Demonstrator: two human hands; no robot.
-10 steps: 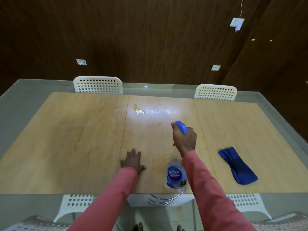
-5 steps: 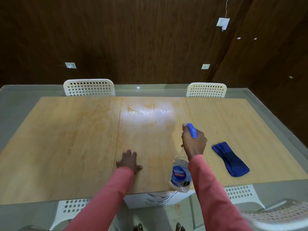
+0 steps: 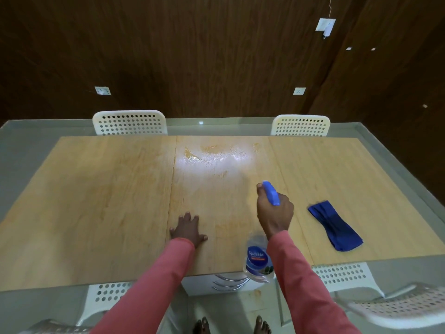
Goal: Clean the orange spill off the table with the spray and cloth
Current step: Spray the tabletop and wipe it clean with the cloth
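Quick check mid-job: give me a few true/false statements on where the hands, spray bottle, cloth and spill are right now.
1. The right hand grips the spray bottle. True.
2. The left hand holds the blue cloth. False: it rests flat on the table; the cloth lies untouched to the right.
3. The orange spill lies on the table's far side. True.
4. The bottle's nozzle points at the cloth. False: it points toward the spill.

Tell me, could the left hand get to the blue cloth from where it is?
Probably not easily. The left hand lies flat on the table, and the right hand holding the spray sits between it and the cloth. The right hand is nearer.
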